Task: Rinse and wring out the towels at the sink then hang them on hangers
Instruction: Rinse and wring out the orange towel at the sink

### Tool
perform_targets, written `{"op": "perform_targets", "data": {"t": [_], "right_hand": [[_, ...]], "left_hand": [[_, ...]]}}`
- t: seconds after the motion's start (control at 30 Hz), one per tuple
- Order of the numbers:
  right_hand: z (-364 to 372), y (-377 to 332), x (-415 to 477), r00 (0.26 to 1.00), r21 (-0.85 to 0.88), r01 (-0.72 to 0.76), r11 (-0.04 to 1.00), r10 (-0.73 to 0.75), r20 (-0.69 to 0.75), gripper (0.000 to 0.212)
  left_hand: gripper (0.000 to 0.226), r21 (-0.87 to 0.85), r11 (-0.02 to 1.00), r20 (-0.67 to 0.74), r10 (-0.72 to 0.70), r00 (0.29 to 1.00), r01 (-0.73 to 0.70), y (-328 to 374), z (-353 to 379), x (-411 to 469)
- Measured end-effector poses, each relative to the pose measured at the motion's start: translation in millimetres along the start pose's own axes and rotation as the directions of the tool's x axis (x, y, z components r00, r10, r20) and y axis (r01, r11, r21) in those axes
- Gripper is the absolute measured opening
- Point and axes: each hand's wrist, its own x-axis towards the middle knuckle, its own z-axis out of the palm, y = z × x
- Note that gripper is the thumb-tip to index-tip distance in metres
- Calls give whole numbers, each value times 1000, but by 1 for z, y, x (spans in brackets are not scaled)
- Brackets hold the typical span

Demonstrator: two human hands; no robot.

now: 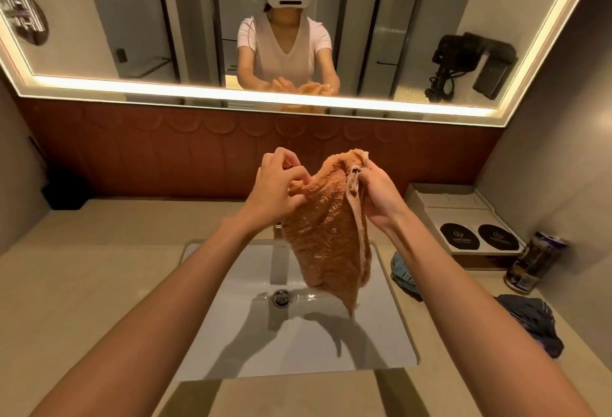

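Above the sink (231,334), my left hand (275,184) and right hand (377,194) pinched the orange towel (328,237) at its top edge; it hung between them. Faucet mostly hidden behind it.

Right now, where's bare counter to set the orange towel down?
Free: counter left of the sink, out to the wall. Crowded: right side, with blue cloth at the sink rim, dark cloth, can and white tray.
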Motion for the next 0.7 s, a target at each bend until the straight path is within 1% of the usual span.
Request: {"op": "perform_targets", "data": {"t": [0.03, 0.07, 0.13, 0.17, 0.2, 0.23, 0.27, 0.3, 0.33, 0.37, 0.43, 0.47, 0.5, 0.57, 0.6, 0.67, 0.7], "right_hand": [[1, 1, 3, 999, -52, -5, 999, 3, -41, 25], [2, 1, 5, 997, -104, -11, 995, 3, -76, 22], [2, 3, 9, 991, -187, -27, 982, 2, -134, 18], [1, 3, 10, 988, -206, -34, 978, 3, -152, 18], [-1, 4, 10, 986, -205, -42, 978, 8, -165, 19], [-5, 3, 9, 984, -193, -45, 980, 10, -178, 21], [-9, 3, 8, 983, -177, -45, 983, 12, -186, 24], [-15, 2, 6, 981, -171, -46, 984, 12, -196, 27], [-20, 0, 4, 979, -179, -46, 983, 9, -203, 29], [-23, -1, 3, 977, -201, -46, 978, 1, -215, 30], [-26, -4, 0, 976, -231, -35, 972, -16, -218, 30], [-25, -5, -2, 979, -216, -33, 976, -12, -206, 30], [-24, -7, -5, 984, -180, -36, 983, 3, -180, 30], [-22, -8, -13, 996, -96, -61, 994, 55, -66, 33], [-19, -11, -18, 997, -80, -76, 994, 78, 21, 34], [-8, -13, -24, 974, -96, -84, 992, 103, 202, 33], [0, -13, -24, 958, -103, -80, 991, 105, 265, 31]], "left_hand": [[13, -71, 997, -32, 34, 999, -36, 0, 4, -3], [14, -151, 988, 0, 45, 999, -45, 3, 6, -5], [23, -251, 968, 159, 26, 987, 15, 10, 10, -7], [25, -248, 968, 244, 17, 970, 45, 12, 10, -6], [25, -192, 980, 326, 6, 945, 60, 13, 7, -4], [21, -89, 995, 385, 0, 923, 37, 12, 3, -2], [20, 34, 999, 412, 1, 911, -16, 10, -2, 1], [25, 150, 986, 415, 9, 910, -78, 9, -7, 4], [32, 227, 966, 395, 23, 919, -122, 6, -11, 6], [38, 247, 959, 356, 46, 933, -141, 4, -13, 8], [40, 168, 972, 241, 118, 963, -161, 1, -11, 11], [37, 118, 979, 178, 142, 974, -164, 1, -9, 13], [32, 71, 987, 108, 134, 985, -142, 1, -6, 15], [25, -32, 999, -18, 38, 999, -38, 1, -4, 20], [23, -77, 997, -58, -7, 998, 3, 2, -5, 24], [21, -178, 983, -83, -57, 995, 41, 7, -6, 31], [21, -252, 966, -83, -80, 993, 57, 11, -7, 35]]}}
